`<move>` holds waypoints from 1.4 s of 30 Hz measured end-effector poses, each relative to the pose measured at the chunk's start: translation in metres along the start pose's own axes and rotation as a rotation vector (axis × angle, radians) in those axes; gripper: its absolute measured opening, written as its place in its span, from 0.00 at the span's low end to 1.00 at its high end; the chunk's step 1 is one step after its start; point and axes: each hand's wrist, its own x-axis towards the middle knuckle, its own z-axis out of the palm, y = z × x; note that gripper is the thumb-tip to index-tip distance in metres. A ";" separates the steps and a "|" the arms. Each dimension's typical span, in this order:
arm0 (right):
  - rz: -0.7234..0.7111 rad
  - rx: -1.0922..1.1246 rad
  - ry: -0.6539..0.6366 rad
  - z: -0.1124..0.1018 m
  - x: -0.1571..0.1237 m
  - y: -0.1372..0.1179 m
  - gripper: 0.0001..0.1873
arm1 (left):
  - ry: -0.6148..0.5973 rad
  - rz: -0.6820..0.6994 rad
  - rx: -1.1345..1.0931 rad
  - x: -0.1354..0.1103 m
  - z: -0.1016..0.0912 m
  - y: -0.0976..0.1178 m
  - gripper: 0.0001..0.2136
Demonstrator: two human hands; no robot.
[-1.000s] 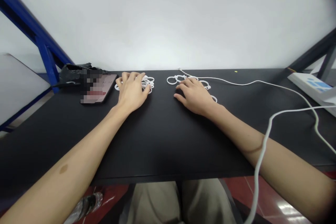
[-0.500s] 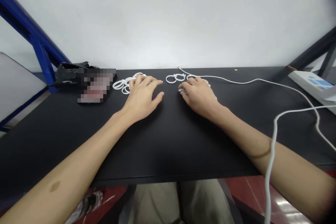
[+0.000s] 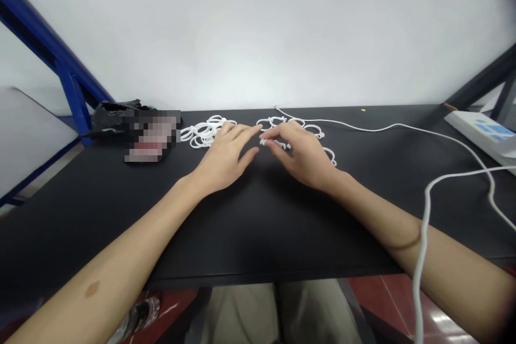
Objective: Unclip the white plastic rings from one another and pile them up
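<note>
The left heap (image 3: 203, 133) of white rings lies on the desk (image 3: 250, 226) at about 10 o'clock from my left hand (image 3: 226, 156), just beside its knuckles and not under them. The right heap (image 3: 312, 130) is spread looser, from 12 to 2 o'clock of my right hand (image 3: 306, 156), and the back of that hand covers part of it.

Both hands meet between the heaps. My left hand lies palm down and open, fingers stretched out, holding nothing, with the forefinger pointing to 1 o'clock, almost at the right fingertips. My right hand is half curled, its fingertips drawn together around a small white bit. I cannot tell whether that is a ring pinched there or only one touched.

A white cable (image 3: 387, 128) runs from the far edge of the right heap off towards 3 o'clock, and another strand crosses my right forearm. At 9 o'clock of the left heap sits a blurred flat thing (image 3: 151, 137), with a black bag (image 3: 110, 113) beyond it. A white box (image 3: 484, 131) lies far out at 3 o'clock.
</note>
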 end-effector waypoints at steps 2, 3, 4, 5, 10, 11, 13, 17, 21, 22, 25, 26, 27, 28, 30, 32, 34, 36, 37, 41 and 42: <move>0.037 0.088 -0.021 0.001 -0.001 -0.002 0.07 | 0.008 0.050 -0.027 0.001 -0.001 0.000 0.13; 0.061 0.119 -0.031 0.001 -0.001 -0.002 0.07 | 0.012 0.068 -0.040 0.002 -0.001 0.000 0.11; 0.081 0.140 -0.035 0.001 -0.002 -0.001 0.07 | 0.018 0.078 -0.051 0.003 -0.002 0.000 0.10; 0.093 0.148 -0.028 0.002 -0.002 0.000 0.08 | 0.024 0.083 -0.061 0.003 -0.002 0.000 0.10; 0.110 0.014 0.112 0.003 -0.001 0.004 0.10 | 0.026 0.047 -0.078 0.004 -0.003 0.001 0.06; 0.114 0.005 0.114 0.002 -0.002 0.003 0.10 | 0.022 0.037 -0.074 0.004 -0.003 0.002 0.06; 0.110 0.037 0.071 0.001 -0.002 0.002 0.10 | 0.016 0.028 -0.061 0.004 -0.003 0.003 0.06; 0.123 0.093 -0.005 0.001 -0.004 -0.001 0.10 | 0.002 0.028 -0.056 0.004 -0.004 0.004 0.07; 0.191 0.079 -0.019 0.003 -0.004 0.000 0.09 | 0.011 0.029 -0.057 0.003 -0.005 0.006 0.08; 0.204 0.078 -0.024 0.003 -0.004 0.000 0.08 | 0.012 0.029 -0.059 0.003 -0.005 0.006 0.08; 0.243 0.093 -0.021 0.004 -0.004 0.001 0.06 | 0.008 0.034 -0.071 0.003 -0.005 0.007 0.08; 0.256 0.100 -0.019 0.004 -0.004 0.001 0.06 | 0.008 0.039 -0.072 0.003 -0.005 0.008 0.08; 0.265 0.107 -0.016 0.004 -0.003 0.001 0.06 | 0.008 0.045 -0.071 0.002 -0.005 0.008 0.08; 0.270 0.111 -0.010 0.004 -0.003 0.001 0.06 | 0.009 0.050 -0.067 0.002 -0.005 0.008 0.07; 0.271 0.114 0.004 0.004 -0.003 0.001 0.06 | 0.008 0.058 -0.059 0.002 -0.005 0.008 0.07; 0.273 0.113 0.012 0.003 -0.002 0.001 0.06 | 0.006 0.064 -0.056 0.002 -0.004 0.007 0.06; 0.283 0.112 0.004 0.003 -0.002 0.000 0.06 | 0.005 0.072 -0.052 0.002 -0.003 0.006 0.06; 0.293 0.116 -0.014 0.003 -0.003 0.001 0.06 | 0.006 0.082 -0.043 0.002 -0.002 0.005 0.06; 0.296 0.118 -0.023 0.003 -0.003 0.001 0.06 | 0.005 0.088 -0.040 0.002 -0.002 0.004 0.05; 0.295 0.131 -0.054 0.005 -0.004 0.003 0.07 | -0.011 0.106 -0.055 0.002 -0.002 0.003 0.06; 0.293 0.135 -0.058 0.005 -0.004 0.004 0.08 | -0.016 0.108 -0.060 0.003 -0.002 0.003 0.06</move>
